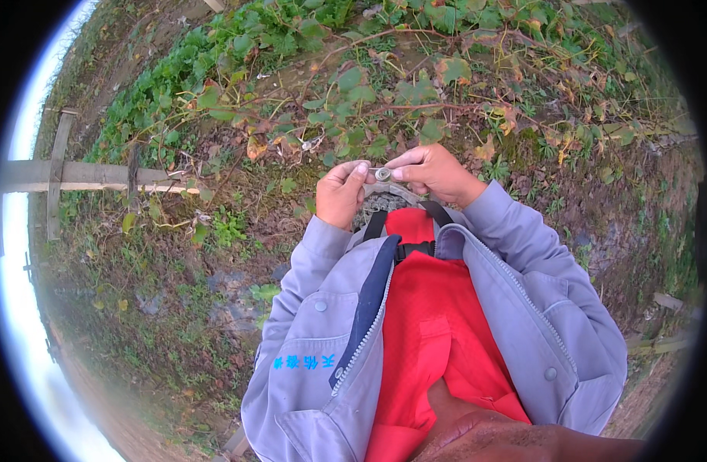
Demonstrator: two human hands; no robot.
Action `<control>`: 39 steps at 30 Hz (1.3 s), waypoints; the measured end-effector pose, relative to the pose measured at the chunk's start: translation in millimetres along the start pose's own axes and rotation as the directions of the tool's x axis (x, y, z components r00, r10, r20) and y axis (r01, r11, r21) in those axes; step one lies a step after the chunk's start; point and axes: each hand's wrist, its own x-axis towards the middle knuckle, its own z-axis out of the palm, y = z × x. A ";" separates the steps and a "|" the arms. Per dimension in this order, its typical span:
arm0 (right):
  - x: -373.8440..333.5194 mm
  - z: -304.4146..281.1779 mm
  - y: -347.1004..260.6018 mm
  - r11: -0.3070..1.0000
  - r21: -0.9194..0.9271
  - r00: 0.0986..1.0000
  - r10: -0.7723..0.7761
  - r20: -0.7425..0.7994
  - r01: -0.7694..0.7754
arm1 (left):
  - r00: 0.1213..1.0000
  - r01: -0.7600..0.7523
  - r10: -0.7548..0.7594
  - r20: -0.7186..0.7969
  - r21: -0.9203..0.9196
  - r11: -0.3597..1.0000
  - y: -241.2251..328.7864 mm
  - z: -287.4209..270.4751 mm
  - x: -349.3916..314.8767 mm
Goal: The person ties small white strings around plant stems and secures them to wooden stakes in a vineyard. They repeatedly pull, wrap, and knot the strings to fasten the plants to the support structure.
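Between my two hands, just in front of my chest, is a small pale coil (382, 174) of what looks like thin strip or string. My left hand (340, 192) pinches one end of it between thumb and forefinger. From the other side my right hand (438, 173) is closed in a pinch on it too, its other fingers curled under. The coil is too small to tell its material. A trailing plant stem with green and browning leaves (350, 81) lies beyond my fingers.
A wooden rail (99, 174) with an upright stake (61, 154) stands at the left. Dense green leafy plants (169, 85) grow at the far left. Vines with yellowing leaves run across the far side. Weeds and bare soil (176, 308) cover the ground.
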 end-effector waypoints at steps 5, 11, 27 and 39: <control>8.5 2.6 0.1 0.948 0.319 1.000 -0.008 -0.025 0.015 | 0.990 -0.130 0.139 -0.013 0.282 0.951 -16.7 10.2 8.4; 19.8 0.3 0.4 0.626 -0.723 0.866 -0.495 -0.078 0.292 | 0.846 -0.493 0.453 0.280 0.734 0.467 -2.0 18.4 -5.7; 8.9 -0.9 -10.8 0.440 -0.787 0.855 -0.478 0.203 0.433 | 0.860 -0.493 0.364 0.358 0.767 0.410 12.1 12.8 -4.2; 11.4 0.4 -15.1 0.501 -0.762 0.860 -0.491 0.140 0.410 | 0.812 -0.572 0.386 0.437 0.726 0.382 8.8 16.5 -8.3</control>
